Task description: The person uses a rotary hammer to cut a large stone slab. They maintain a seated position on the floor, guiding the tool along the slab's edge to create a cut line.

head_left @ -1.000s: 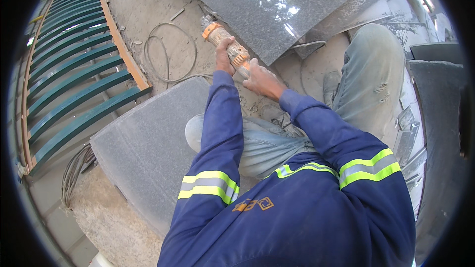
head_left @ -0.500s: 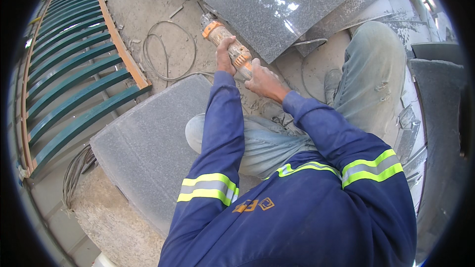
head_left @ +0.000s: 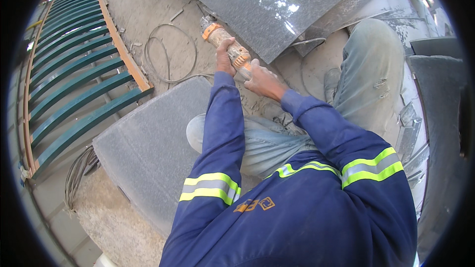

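Both of my hands grip a dusty orange and grey angle grinder (head_left: 217,35) in front of my knees. My left hand (head_left: 225,57) wraps round the middle of its body. Farther back, my right hand (head_left: 264,80) closes on its rear end. The grinder's metal head points away from me to the upper left, beside the edge of a polished dark grey stone slab (head_left: 257,15). Whether its disc touches the slab cannot be made out. A grey cord (head_left: 170,80) lies looped on the ground to the left of the grinder.
A second grey slab (head_left: 148,143) lies near my left knee, on a rough stone block (head_left: 114,212). A green slatted rack with an orange frame (head_left: 121,52) stands at the left. Coiled cable (head_left: 79,173) hangs beside the block. Broken stone pieces (head_left: 409,118) lie at my right.
The grinder and both hands keep nearly the same place and grip. The whole view has shifted very slightly.
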`<state>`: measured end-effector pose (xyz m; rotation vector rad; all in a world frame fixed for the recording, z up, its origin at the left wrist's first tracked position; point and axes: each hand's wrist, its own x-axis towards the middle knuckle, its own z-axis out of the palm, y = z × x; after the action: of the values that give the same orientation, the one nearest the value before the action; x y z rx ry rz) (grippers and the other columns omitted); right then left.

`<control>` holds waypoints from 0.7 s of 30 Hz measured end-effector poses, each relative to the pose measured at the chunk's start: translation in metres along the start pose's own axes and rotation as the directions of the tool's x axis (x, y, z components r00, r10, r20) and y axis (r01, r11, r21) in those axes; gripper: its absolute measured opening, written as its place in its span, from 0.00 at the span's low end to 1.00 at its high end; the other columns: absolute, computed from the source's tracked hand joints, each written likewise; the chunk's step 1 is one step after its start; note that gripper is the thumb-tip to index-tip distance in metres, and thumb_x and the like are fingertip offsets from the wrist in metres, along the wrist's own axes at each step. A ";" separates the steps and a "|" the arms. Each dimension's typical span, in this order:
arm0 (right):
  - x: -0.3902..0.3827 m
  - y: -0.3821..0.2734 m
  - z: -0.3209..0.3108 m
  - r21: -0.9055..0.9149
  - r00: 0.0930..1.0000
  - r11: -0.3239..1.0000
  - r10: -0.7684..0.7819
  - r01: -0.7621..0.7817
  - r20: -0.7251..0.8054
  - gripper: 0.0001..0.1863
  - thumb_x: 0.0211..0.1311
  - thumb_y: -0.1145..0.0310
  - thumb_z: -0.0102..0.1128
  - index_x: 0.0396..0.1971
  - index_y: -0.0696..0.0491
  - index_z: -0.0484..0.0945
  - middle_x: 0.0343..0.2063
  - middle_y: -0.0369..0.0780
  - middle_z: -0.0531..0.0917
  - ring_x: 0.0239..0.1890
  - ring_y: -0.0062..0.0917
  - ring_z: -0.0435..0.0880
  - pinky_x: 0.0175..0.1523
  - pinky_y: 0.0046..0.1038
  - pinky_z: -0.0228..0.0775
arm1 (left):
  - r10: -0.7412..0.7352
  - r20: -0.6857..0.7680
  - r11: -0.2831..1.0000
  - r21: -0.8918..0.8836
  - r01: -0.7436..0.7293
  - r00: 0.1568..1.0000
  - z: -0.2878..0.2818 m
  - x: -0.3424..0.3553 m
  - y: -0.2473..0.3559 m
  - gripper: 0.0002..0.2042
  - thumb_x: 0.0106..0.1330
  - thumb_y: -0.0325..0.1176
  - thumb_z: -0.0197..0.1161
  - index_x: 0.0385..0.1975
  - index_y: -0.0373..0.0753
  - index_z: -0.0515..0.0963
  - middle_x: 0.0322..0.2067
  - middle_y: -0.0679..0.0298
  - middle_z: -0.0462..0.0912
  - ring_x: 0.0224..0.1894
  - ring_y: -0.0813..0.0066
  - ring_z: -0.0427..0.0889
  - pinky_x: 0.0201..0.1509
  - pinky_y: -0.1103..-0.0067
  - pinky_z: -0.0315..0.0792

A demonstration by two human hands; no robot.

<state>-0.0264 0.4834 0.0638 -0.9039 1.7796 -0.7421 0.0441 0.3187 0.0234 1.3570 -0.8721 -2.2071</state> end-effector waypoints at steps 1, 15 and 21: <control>-0.003 0.000 0.000 -0.003 1.000 1.000 0.004 -0.004 0.003 0.26 0.53 0.65 0.61 0.47 0.62 0.63 0.43 0.61 0.83 0.51 0.55 0.83 0.57 0.48 0.73 | 0.003 -0.008 1.000 -0.003 -0.003 1.000 0.000 -0.003 -0.002 0.16 0.59 0.39 0.65 0.41 0.37 0.71 0.28 0.57 0.78 0.26 0.61 0.84 0.32 0.66 0.83; -0.002 0.005 0.000 -0.006 1.000 1.000 0.002 -0.001 0.024 0.24 0.54 0.65 0.62 0.46 0.62 0.64 0.42 0.62 0.83 0.49 0.55 0.84 0.55 0.49 0.74 | 0.006 -0.012 1.000 0.009 -0.006 1.000 0.000 -0.004 -0.004 0.15 0.59 0.38 0.64 0.41 0.38 0.72 0.29 0.57 0.78 0.27 0.62 0.84 0.33 0.65 0.84; 0.011 0.009 0.004 0.020 0.999 0.999 -0.032 0.032 0.003 0.26 0.56 0.63 0.63 0.46 0.63 0.62 0.40 0.62 0.82 0.47 0.55 0.83 0.52 0.48 0.73 | 0.017 -0.018 1.000 0.004 -0.017 1.000 0.001 0.004 -0.001 0.17 0.59 0.38 0.65 0.43 0.37 0.71 0.29 0.57 0.78 0.28 0.63 0.83 0.34 0.65 0.83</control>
<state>-0.0275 0.4784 0.0494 -0.9214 1.7552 -0.7773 0.0416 0.3170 0.0205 1.3643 -0.8786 -2.1781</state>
